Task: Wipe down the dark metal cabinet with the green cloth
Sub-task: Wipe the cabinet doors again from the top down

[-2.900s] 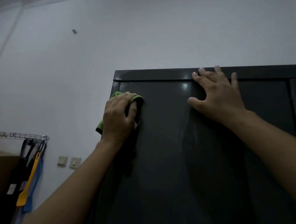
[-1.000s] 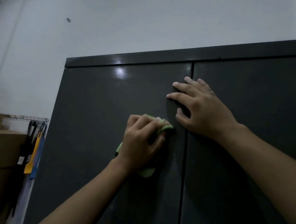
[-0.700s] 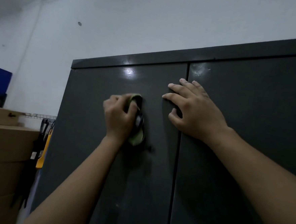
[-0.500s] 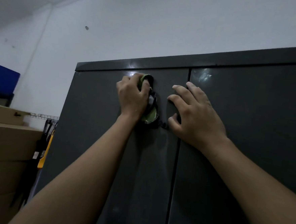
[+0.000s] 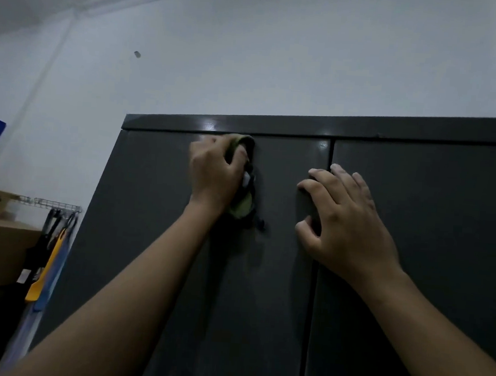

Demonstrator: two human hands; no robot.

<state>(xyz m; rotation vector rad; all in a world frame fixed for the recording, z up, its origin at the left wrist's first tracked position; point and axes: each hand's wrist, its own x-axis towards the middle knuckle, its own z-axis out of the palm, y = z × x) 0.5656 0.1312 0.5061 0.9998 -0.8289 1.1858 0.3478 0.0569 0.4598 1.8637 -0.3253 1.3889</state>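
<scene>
Both up against dark metal cabinet (image 5: 412, 258): left hand (image 5: 215, 173) gripping bunched green cloth (image 5: 241, 206) on left door (image 5: 149, 239) just under top edge; right hand (image 5: 347, 224) flat across door seam (image 5: 311, 324), fingers (image 5: 344, 178) straight, spread, holding nothing.

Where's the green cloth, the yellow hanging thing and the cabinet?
green cloth (image 5: 241, 207): head view, lower bunched end.
yellow tool (image 5: 47, 263): head view, middle of its length.
dark cabinet (image 5: 138, 224): head view, left door panel.

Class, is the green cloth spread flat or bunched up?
Bunched up. The left hand grips the cloth as a wad against the cabinet door; only crumpled folds show.
</scene>
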